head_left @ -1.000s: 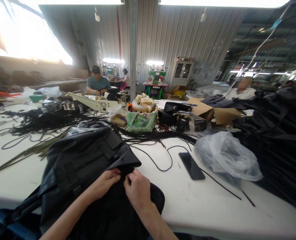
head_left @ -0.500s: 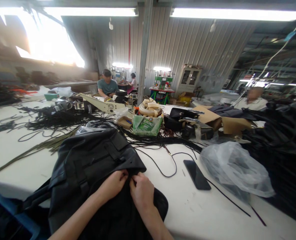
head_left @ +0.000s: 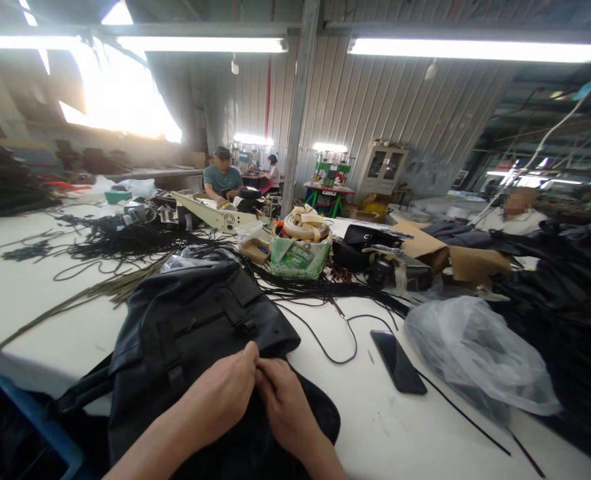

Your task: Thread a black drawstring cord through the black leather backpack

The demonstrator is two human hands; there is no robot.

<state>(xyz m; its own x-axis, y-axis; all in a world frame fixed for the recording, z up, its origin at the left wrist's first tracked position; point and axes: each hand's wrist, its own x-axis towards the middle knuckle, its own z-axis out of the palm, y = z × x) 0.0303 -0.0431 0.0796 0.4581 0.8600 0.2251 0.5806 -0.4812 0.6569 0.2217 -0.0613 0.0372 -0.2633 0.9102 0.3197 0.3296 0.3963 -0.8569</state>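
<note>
A black bag (head_left: 200,307) lies on the white table, its flap and straps facing up. Over its lower middle, just below the flap's edge, my left hand (head_left: 232,387) is closed, its fingertips pinched together. My right hand (head_left: 282,393) meets it from the right, fingers also closed. The two hands touch at the fingertips. Whatever is between the fingers is too small or hidden to make out.
Right of the bag are a black phone (head_left: 398,362) and a clear plastic bag (head_left: 480,353). Beyond lie black cords (head_left: 335,290), a green box (head_left: 300,257) and dark fabric (head_left: 570,300). A blue crate edge (head_left: 35,420) is lower left. Other people sit farther back.
My hands have come together at the fingertips, where they were slightly apart at the flap's edge. The flap's edge now lies above them. The whole view has shifted slightly.
</note>
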